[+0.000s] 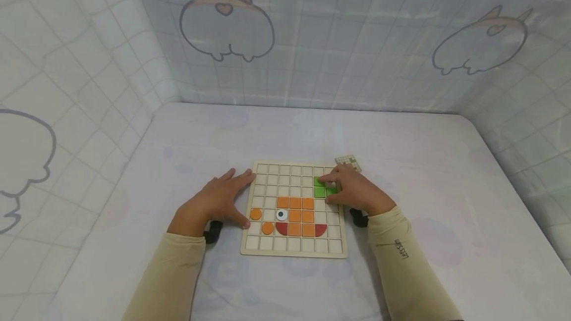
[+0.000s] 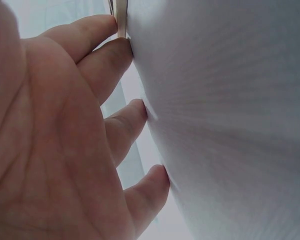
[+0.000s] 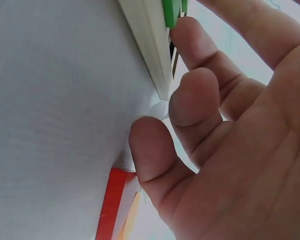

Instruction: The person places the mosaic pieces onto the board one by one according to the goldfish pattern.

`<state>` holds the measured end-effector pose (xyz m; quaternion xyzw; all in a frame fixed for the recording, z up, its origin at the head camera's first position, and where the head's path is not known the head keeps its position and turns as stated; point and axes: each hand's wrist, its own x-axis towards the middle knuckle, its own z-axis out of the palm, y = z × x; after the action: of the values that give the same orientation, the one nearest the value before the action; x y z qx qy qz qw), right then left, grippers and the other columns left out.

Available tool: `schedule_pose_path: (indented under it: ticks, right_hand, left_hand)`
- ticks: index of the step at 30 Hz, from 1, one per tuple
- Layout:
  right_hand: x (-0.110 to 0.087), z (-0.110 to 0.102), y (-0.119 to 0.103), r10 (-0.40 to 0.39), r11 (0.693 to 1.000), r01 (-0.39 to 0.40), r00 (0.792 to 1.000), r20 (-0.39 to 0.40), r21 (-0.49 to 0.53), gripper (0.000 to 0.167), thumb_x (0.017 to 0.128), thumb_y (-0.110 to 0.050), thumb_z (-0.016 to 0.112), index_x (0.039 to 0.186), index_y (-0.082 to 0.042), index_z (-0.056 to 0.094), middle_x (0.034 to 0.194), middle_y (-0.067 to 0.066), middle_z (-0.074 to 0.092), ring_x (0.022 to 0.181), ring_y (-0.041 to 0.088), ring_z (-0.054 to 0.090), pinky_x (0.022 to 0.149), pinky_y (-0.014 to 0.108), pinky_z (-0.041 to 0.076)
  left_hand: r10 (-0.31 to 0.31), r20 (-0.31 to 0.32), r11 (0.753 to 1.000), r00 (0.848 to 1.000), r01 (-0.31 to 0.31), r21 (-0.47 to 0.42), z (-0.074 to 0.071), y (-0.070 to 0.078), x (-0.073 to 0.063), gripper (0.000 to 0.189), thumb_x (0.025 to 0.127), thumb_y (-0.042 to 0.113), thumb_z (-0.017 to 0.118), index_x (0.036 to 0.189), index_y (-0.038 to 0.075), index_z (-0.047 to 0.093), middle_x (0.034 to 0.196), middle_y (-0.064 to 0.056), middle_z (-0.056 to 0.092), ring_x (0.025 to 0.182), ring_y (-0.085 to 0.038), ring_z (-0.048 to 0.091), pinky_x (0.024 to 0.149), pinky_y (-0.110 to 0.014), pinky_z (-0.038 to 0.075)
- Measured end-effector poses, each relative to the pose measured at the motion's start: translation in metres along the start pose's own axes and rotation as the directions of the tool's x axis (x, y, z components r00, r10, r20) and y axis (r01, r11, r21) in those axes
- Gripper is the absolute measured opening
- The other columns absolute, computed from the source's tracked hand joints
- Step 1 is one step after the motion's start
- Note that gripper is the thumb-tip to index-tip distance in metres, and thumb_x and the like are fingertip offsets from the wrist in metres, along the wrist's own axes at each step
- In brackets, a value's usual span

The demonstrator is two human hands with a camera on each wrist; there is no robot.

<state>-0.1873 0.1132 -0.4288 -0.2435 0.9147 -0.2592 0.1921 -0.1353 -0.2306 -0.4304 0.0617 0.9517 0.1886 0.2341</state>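
A square wooden grid board point(image 1: 267, 243) lies flat on the table. Spread along its left edge, my left hand point(image 1: 217, 203) touches the frame with fingertips and thumb; its other fingertips point(image 2: 157, 177) rest on the tabletop. Over the board's upper right, my right hand point(image 1: 359, 192) has index finger and thumb apart beside green tiles point(image 1: 319, 192), partly covering them. Its loosely bent lower fingers point(image 3: 152, 150) hang beside the board's edge. Orange square tiles point(image 1: 295, 216) fill the middle, with a white eye tile point(image 1: 281, 214), red rounded tiles point(image 1: 320, 230) and orange discs point(image 1: 256, 213) around them.
A small patterned card point(image 1: 348, 162) lies behind the board's upper right corner, partly hidden by my right hand. A red-edged object point(image 3: 111, 205) shows in the right wrist view; its kind is unclear. Tile-patterned curtains point(image 1: 339, 38) enclose the white tabletop point(image 1: 428, 162).
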Motion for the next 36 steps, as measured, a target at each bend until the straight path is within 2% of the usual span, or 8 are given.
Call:
schedule_pose_path:
  ticks: [6, 11, 15, 18, 23, 30, 34, 36]
  right_hand:
    - [-0.003, -0.002, 0.000, 0.030, 1.000, -0.030, 1.000, -0.005, 0.001, 0.057, 0.083, -0.017, 0.084, 0.137, -0.019, 0.067, 0.122, 0.011, 0.059, 0.123, 0.033, 0.053, 0.102, 0.052, 0.048]
    - [-0.004, -0.005, 0.006, 0.074, 0.997, -0.074, 0.997, -0.002, 0.027, 0.068, 0.082, -0.022, 0.085, 0.144, -0.022, 0.059, 0.137, 0.014, 0.058, 0.142, 0.037, 0.042, 0.112, 0.056, 0.042]
    - [-0.014, -0.015, 0.018, 0.177, 0.980, -0.172, 0.983, -0.046, 0.102, 0.073, 0.083, -0.023, 0.083, 0.150, -0.022, 0.052, 0.130, 0.010, 0.059, 0.122, 0.031, 0.053, 0.095, 0.047, 0.052]
    - [-0.027, -0.024, 0.033, 0.278, 0.956, -0.266, 0.956, -0.096, 0.121, 0.067, 0.087, -0.021, 0.076, 0.150, -0.020, 0.051, 0.129, 0.011, 0.056, 0.105, 0.029, 0.054, 0.081, 0.038, 0.052]
    - [-0.041, -0.029, 0.055, 0.360, 0.928, -0.345, 0.928, -0.095, 0.143, 0.060, 0.090, -0.021, 0.072, 0.147, -0.018, 0.053, 0.136, 0.013, 0.054, 0.107, 0.031, 0.052, 0.080, 0.035, 0.053]
    - [-0.044, -0.023, 0.067, 0.367, 0.914, -0.337, 0.924, -0.108, 0.225, 0.054, 0.090, -0.019, 0.073, 0.142, -0.021, 0.059, 0.130, 0.010, 0.057, 0.105, 0.029, 0.052, 0.082, 0.035, 0.050]
    - [-0.042, -0.022, 0.068, 0.339, 0.927, -0.309, 0.933, -0.121, 0.212, 0.052, 0.090, -0.013, 0.067, 0.142, -0.019, 0.059, 0.137, 0.011, 0.057, 0.104, 0.029, 0.052, 0.086, 0.039, 0.049]
    - [-0.041, -0.021, 0.069, 0.334, 0.931, -0.305, 0.934, -0.124, 0.202, 0.051, 0.091, -0.010, 0.065, 0.141, -0.018, 0.060, 0.143, 0.011, 0.056, 0.112, 0.031, 0.053, 0.095, 0.044, 0.049]
  left_hand:
    - [0.000, -0.002, 1.000, 1.000, 0.000, -0.011, 0.002, 0.000, 0.002, 0.125, 0.059, 0.042, 0.098, 0.162, 0.026, 0.029, 0.170, 0.000, 0.024, 0.159, -0.036, 0.007, 0.125, -0.065, 0.009]
    - [-0.001, -0.005, 1.000, 1.000, 0.001, -0.017, 0.003, 0.001, 0.001, 0.125, 0.058, 0.042, 0.098, 0.161, 0.026, 0.030, 0.170, -0.001, 0.025, 0.159, -0.037, 0.008, 0.124, -0.066, 0.010]
    - [0.003, -0.001, 1.000, 1.000, -0.003, -0.003, 0.003, 0.001, 0.001, 0.125, 0.059, 0.043, 0.098, 0.162, 0.026, 0.030, 0.170, -0.002, 0.024, 0.159, -0.037, 0.008, 0.124, -0.066, 0.010]
    - [0.009, 0.002, 1.000, 1.000, -0.009, 0.017, 0.000, 0.000, 0.001, 0.124, 0.060, 0.044, 0.097, 0.162, 0.025, 0.029, 0.170, -0.002, 0.023, 0.158, -0.038, 0.008, 0.124, -0.066, 0.010]
    - [0.010, 0.010, 1.000, 1.000, -0.010, 0.026, -0.003, -0.004, 0.001, 0.125, 0.060, 0.047, 0.096, 0.162, 0.023, 0.029, 0.170, -0.004, 0.023, 0.158, -0.040, 0.008, 0.124, -0.067, 0.010]
    - [-0.025, 0.030, 1.000, 0.999, 0.025, 0.000, -0.006, -0.003, -0.002, 0.127, 0.059, 0.046, 0.097, 0.162, 0.024, 0.028, 0.170, -0.009, 0.022, 0.157, -0.041, 0.007, 0.122, -0.069, 0.012]
    - [-0.023, 0.029, 1.000, 0.999, 0.023, -0.004, -0.006, -0.001, -0.002, 0.127, 0.058, 0.047, 0.097, 0.162, 0.023, 0.028, 0.170, -0.009, 0.021, 0.157, -0.042, 0.007, 0.122, -0.069, 0.011]
    - [-0.016, 0.028, 1.000, 0.999, 0.016, 0.000, -0.006, 0.000, -0.001, 0.128, 0.057, 0.047, 0.097, 0.162, 0.023, 0.028, 0.170, -0.008, 0.022, 0.157, -0.041, 0.007, 0.123, -0.069, 0.011]
